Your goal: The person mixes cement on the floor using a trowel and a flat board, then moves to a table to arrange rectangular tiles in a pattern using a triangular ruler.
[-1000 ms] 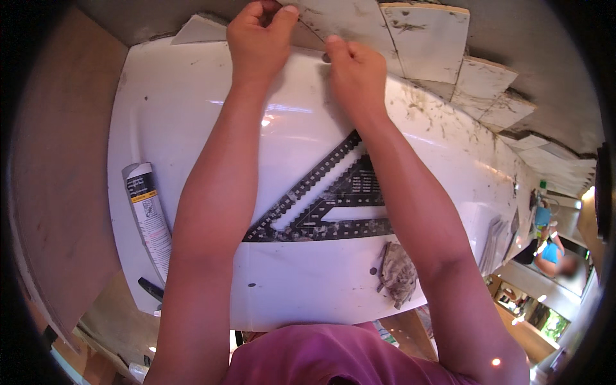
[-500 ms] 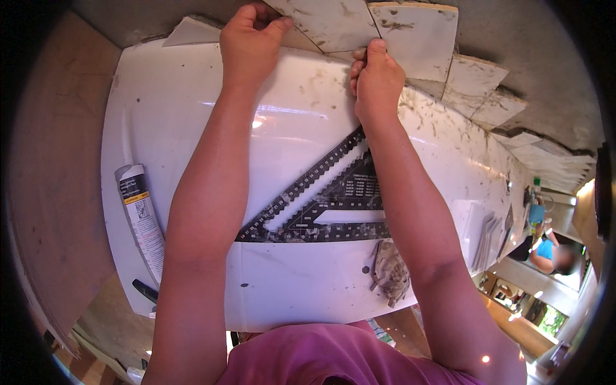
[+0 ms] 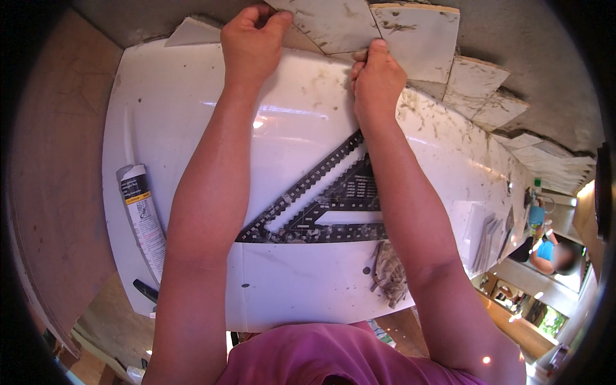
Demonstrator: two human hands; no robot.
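A pale, smeared wall tile [image 3: 330,27] stands against the wall at the far side, above the white surface. My left hand [image 3: 252,42] is at its left edge, thumb and fingers closed in a pinch on it. My right hand [image 3: 380,80] is at its lower right corner, where the thumb presses upward and the other fingers curl underneath. Beside it, another tile [image 3: 420,38] meets it along a thin joint. A black triangular speed square [image 3: 321,215] lies on the white surface between my forearms, partly covered by the right one.
Left of my arms lies a sealant cartridge [image 3: 144,221] with a long nozzle. A crumpled dirty rag [image 3: 389,276] sits by my right forearm. More tiles [image 3: 475,83] step along the wall rightward. A person [image 3: 548,253] and a blue bottle [image 3: 536,213] show at far right.
Almost nothing differs. The whole view has shifted very slightly, and both hands keep the same places on the tile.
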